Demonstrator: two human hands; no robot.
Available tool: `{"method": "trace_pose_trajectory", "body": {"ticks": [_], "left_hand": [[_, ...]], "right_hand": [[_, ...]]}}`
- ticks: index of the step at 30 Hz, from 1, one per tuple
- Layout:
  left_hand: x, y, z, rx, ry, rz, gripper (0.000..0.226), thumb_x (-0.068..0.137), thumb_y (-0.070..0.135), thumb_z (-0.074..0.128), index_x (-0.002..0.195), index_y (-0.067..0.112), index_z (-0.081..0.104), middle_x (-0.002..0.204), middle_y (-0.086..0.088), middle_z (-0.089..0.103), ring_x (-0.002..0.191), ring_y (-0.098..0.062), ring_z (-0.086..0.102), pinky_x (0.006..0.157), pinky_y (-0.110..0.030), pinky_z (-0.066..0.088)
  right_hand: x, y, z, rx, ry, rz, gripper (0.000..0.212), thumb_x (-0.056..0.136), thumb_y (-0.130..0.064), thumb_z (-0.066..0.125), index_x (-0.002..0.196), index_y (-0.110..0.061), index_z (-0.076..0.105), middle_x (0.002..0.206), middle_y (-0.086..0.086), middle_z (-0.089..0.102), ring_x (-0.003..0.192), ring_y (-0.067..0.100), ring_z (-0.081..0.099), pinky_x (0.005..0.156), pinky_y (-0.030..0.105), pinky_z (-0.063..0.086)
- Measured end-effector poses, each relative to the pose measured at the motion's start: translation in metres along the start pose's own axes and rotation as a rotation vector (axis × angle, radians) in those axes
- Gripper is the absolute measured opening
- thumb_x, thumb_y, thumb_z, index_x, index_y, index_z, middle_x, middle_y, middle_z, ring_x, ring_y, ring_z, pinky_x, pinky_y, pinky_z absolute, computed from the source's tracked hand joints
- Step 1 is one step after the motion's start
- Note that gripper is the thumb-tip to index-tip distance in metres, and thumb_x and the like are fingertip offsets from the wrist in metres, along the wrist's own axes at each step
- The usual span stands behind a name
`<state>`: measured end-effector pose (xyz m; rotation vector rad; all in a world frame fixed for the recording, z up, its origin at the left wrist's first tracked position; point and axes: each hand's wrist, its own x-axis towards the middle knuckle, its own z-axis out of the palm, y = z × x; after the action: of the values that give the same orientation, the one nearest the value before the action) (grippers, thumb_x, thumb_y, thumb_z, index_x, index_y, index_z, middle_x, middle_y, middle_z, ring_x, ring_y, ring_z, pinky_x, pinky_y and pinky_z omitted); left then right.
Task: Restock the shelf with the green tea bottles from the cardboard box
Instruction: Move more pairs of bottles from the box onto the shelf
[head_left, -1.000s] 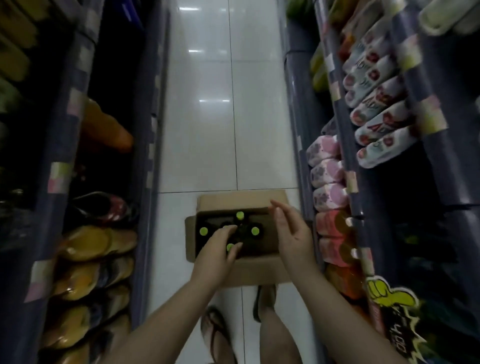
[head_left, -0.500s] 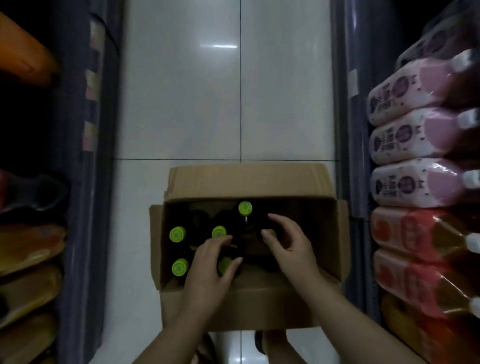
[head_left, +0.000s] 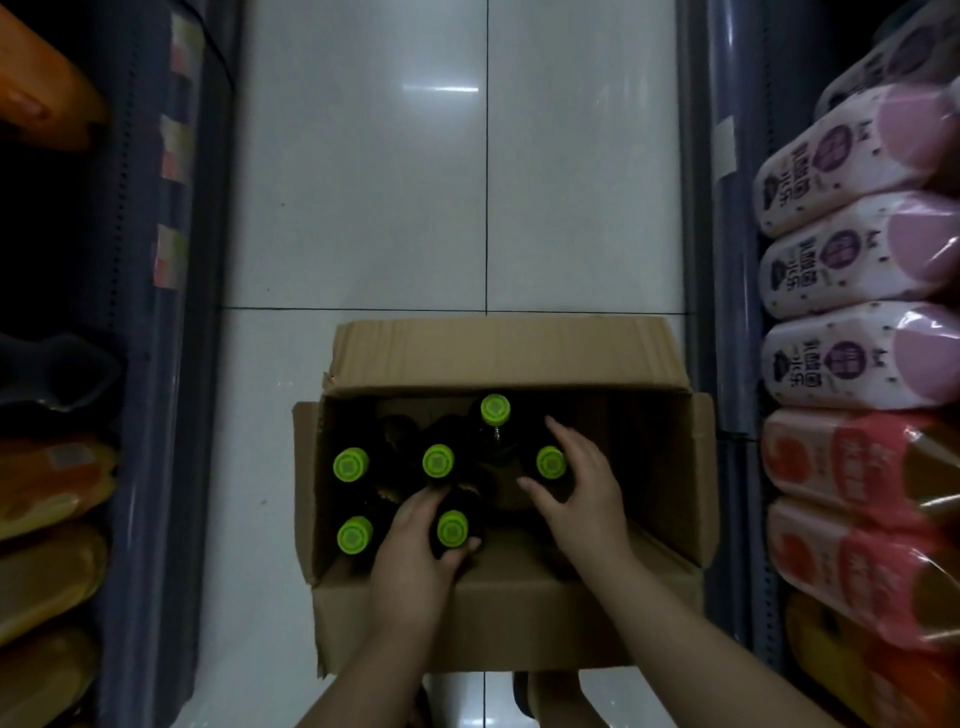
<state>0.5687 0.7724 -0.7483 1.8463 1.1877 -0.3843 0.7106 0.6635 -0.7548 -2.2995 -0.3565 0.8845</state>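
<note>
Here the left hand (head_left: 415, 551) curls its fingers (head_left: 457, 553) around one green-capped bottle (head_left: 453, 528) in the cardboard box (head_left: 498, 623), right hand (head_left: 582, 493) spread beside another bottle (head_left: 550, 462); next, probably lifting both straight up.

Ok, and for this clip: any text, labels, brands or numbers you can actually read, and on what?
None can be quoted with confidence.
Pink-and-white drink packs: large printed characters, sideways and blurred.
Red drink packs: white lettering, blurred.
Green bottle caps: a small square printed pattern, too small to read.
Shelf-edge price tags: blurred.
Cardboard box: no print visible.
</note>
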Motion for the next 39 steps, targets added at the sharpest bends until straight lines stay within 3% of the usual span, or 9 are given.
{"method": "trace_pose_trajectory", "body": {"ticks": [5,10,15,20,24,27,31,34,39], "left_hand": [[-0.001,-0.001,0.003,0.000,0.042,0.051,0.048,0.083,0.030,0.068,0.128,0.038,0.053,0.145,0.010,0.040,0.132,-0.011,0.039,0.093,-0.017,0.031],[-0.013,0.004,-0.009,-0.104,0.058,0.146,0.031,0.079,0.019,0.073,0.107,0.031,0.065,0.132,0.010,0.048,0.127,-0.010,0.043,0.097,-0.018,0.028],[-0.046,0.044,-0.043,-0.178,0.078,0.269,0.033,0.076,0.016,0.075,0.102,0.033,0.063,0.119,0.010,0.052,0.117,-0.008,0.048,0.098,-0.025,0.038],[-0.094,0.110,-0.095,-0.222,0.067,0.362,0.035,0.076,0.023,0.076,0.097,0.044,0.058,0.115,0.007,0.052,0.117,-0.003,0.047,0.091,-0.003,0.031],[-0.141,0.167,-0.150,-0.260,0.008,0.470,0.036,0.076,0.017,0.074,0.094,0.045,0.061,0.114,0.010,0.050,0.114,0.022,0.037,0.088,0.005,0.027],[-0.181,0.216,-0.200,-0.216,0.002,0.597,0.032,0.074,0.031,0.075,0.097,0.047,0.057,0.107,0.005,0.052,0.102,0.012,0.048,0.079,0.001,0.033],[-0.257,0.281,-0.265,-0.188,-0.040,0.824,0.029,0.072,0.051,0.062,0.100,0.042,0.059,0.104,0.008,0.060,0.101,0.004,0.053,0.081,-0.006,0.039],[-0.332,0.325,-0.304,-0.226,-0.089,0.952,0.033,0.073,0.052,0.062,0.102,0.036,0.063,0.100,0.014,0.065,0.100,-0.003,0.060,0.084,-0.022,0.049],[-0.458,0.387,-0.340,-0.232,-0.193,1.164,0.024,0.070,0.051,0.067,0.092,0.041,0.067,0.092,0.021,0.069,0.085,0.000,0.064,0.078,-0.029,0.055]], "right_hand": [[0.007,0.012,0.010,0.037,0.066,0.044,0.054,0.079,-0.006,0.071,0.128,-0.025,0.057,0.143,0.004,0.047,0.137,0.022,0.037,0.110,0.027,0.027],[-0.007,-0.001,-0.008,0.151,0.115,-0.018,0.049,0.080,-0.005,0.071,0.124,-0.024,0.059,0.136,-0.011,0.047,0.133,0.013,0.042,0.111,0.031,0.034],[-0.049,-0.044,-0.061,0.151,0.081,-0.106,0.048,0.082,-0.012,0.069,0.126,-0.027,0.057,0.140,-0.013,0.046,0.133,0.003,0.037,0.109,0.016,0.029],[-0.100,-0.109,-0.131,0.252,0.154,-0.161,0.044,0.081,-0.013,0.071,0.119,-0.031,0.058,0.137,-0.011,0.051,0.135,0.008,0.040,0.111,0.034,0.036],[-0.156,-0.163,-0.200,0.268,0.204,-0.204,0.041,0.082,-0.015,0.069,0.119,-0.030,0.059,0.135,-0.011,0.054,0.130,0.005,0.044,0.108,0.029,0.039],[-0.208,-0.202,-0.253,0.272,0.305,-0.270,0.037,0.083,-0.019,0.069,0.116,-0.032,0.059,0.126,-0.019,0.058,0.120,-0.004,0.051,0.100,0.022,0.045],[-0.302,-0.256,-0.318,0.267,0.485,-0.295,0.034,0.081,-0.039,0.065,0.114,-0.031,0.062,0.118,-0.022,0.062,0.114,-0.004,0.055,0.092,0.015,0.045],[-0.386,-0.297,-0.361,0.266,0.622,-0.311,0.023,0.084,-0.031,0.068,0.106,-0.034,0.061,0.115,-0.024,0.060,0.106,-0.011,0.055,0.082,0.003,0.041],[-0.518,-0.333,-0.410,0.163,0.852,-0.323,0.033,0.080,-0.054,0.052,0.101,-0.030,0.061,0.098,-0.014,0.064,0.097,-0.002,0.059,0.078,0.014,0.045]]}}
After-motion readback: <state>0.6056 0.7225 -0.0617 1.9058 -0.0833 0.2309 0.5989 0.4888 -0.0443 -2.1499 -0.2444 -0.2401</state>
